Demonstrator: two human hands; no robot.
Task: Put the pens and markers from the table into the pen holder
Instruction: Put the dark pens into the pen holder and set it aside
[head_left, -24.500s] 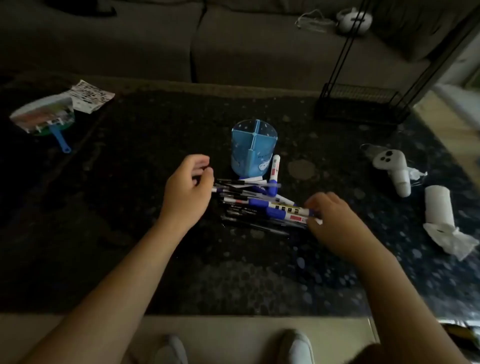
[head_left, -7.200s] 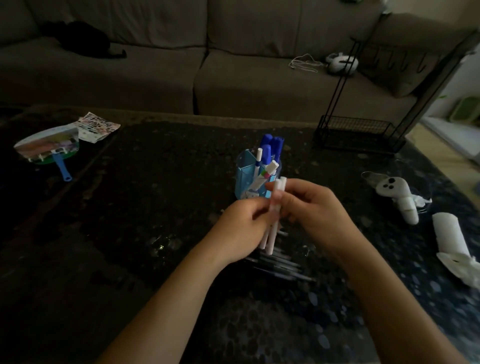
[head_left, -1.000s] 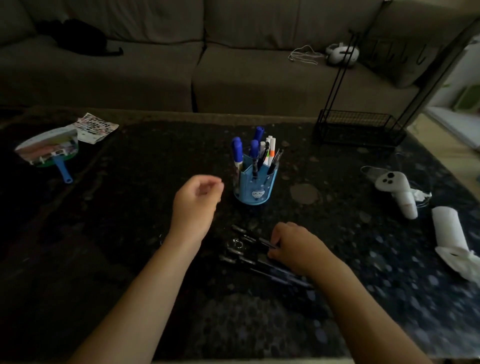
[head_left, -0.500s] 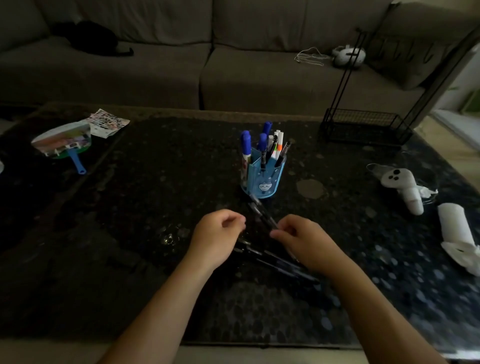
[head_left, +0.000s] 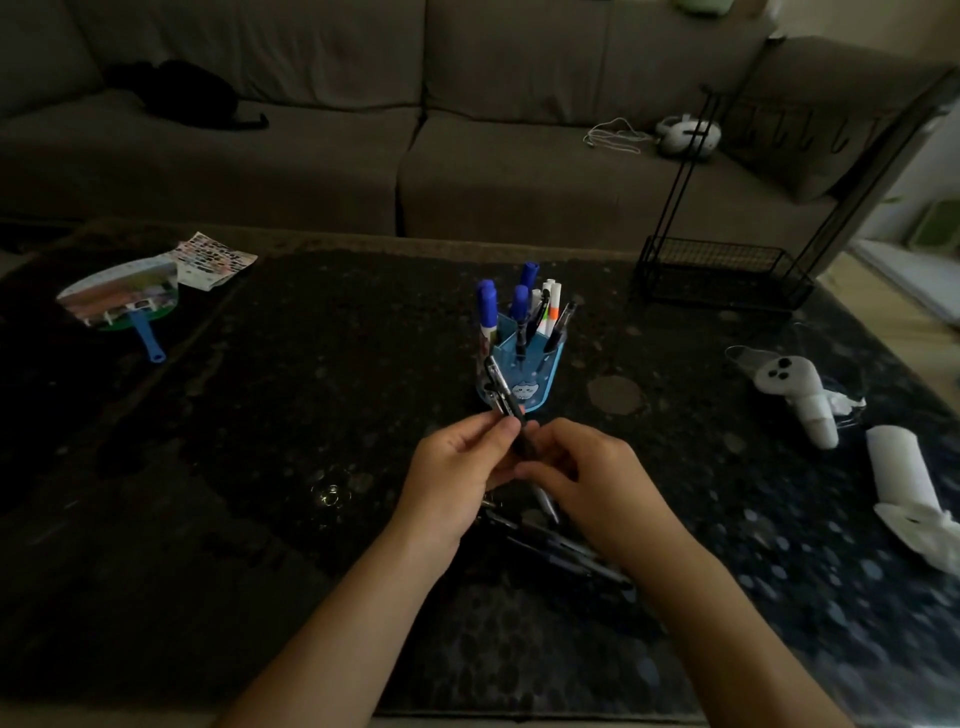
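Note:
The blue pen holder (head_left: 535, 382) stands mid-table with several blue-capped markers (head_left: 487, 312) and pens in it. My left hand (head_left: 457, 470) and my right hand (head_left: 592, 478) meet just in front of it, both pinching a black pen (head_left: 501, 392) that tilts up and away, its top end in front of the holder. A silver tip pokes out below my right hand. Several dark pens (head_left: 566, 551) lie on the table beneath my wrists, partly hidden by them.
The table (head_left: 291, 415) is dark and speckled. A hand fan (head_left: 122, 301) and a printed paper (head_left: 213, 260) lie far left. A black wire rack (head_left: 727, 270) stands back right. A white controller (head_left: 800, 395) and a tissue roll (head_left: 904, 478) lie right. A sofa is behind.
Both hands have risen off the table pile and come together, lifting a black pen up toward the holder. The camera has moved in slightly.

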